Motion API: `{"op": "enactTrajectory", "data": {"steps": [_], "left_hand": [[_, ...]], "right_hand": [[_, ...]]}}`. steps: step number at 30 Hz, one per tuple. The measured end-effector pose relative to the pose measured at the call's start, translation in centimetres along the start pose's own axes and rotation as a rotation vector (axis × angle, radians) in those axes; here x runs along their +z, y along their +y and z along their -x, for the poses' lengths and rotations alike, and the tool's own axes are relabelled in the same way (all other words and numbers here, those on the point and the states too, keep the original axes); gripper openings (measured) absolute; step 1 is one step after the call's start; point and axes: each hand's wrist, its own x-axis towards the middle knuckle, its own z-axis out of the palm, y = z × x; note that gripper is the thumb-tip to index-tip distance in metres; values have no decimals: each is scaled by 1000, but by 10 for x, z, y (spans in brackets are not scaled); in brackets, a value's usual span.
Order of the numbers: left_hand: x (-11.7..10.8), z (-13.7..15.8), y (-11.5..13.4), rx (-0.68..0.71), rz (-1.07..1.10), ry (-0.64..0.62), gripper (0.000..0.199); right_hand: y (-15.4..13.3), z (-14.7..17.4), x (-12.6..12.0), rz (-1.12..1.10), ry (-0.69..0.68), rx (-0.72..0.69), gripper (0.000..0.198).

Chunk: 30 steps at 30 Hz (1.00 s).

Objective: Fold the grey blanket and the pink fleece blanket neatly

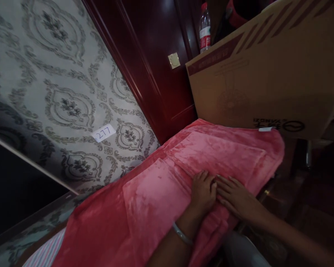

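Note:
A folded piece of pink plush cloth (153, 193) lies spread over a darker red plush cover (100, 218). My left hand (203, 191), with a silver bangle (182, 233) at its wrist, rests on the cloth's middle, by a fold line. Its fingers are bent down and closed on the fabric; their tips are partly hidden. Right beside it, almost touching, my right hand (233, 194) lies palm down on the cloth with fingers stretched out. Below both hands the near part of the cloth is bunched in loose folds.
Behind the cloth stands a large cardboard box (261, 78), with a red-capped plastic bottle (205, 31) by its upper left corner. A dark red wooden panel (156, 74) and patterned wallpaper (69, 107) with a paper label (104, 132) reading 277 border the left side.

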Motion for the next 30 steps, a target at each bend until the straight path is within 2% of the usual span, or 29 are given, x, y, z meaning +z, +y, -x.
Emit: {"op": "enactTrajectory", "data": {"steps": [5, 9, 12, 16, 18, 22, 30], "left_hand": [[1, 5, 0, 11, -85, 175, 40], [-2, 6, 4, 49, -143, 207, 42], [-3, 5, 6, 17, -163, 158, 45], [-2, 2, 5, -108, -165, -78, 52], [-3, 2, 5, -130, -156, -151, 54], [-5, 2, 6, -150, -136, -162, 55], [-7, 2, 7, -166, -113, -161, 54]], "right_hand": [[1, 3, 4, 52, 10, -13, 44], [3, 3, 6, 68, 51, -38, 45], [4, 2, 5, 104, 92, -76, 44], [4, 4, 6, 78, 109, -78, 40], [5, 6, 9, 43, 97, -66, 39], [7, 10, 14, 0, 77, -46, 38], [1, 11, 8, 58, 134, -50, 39]]}}
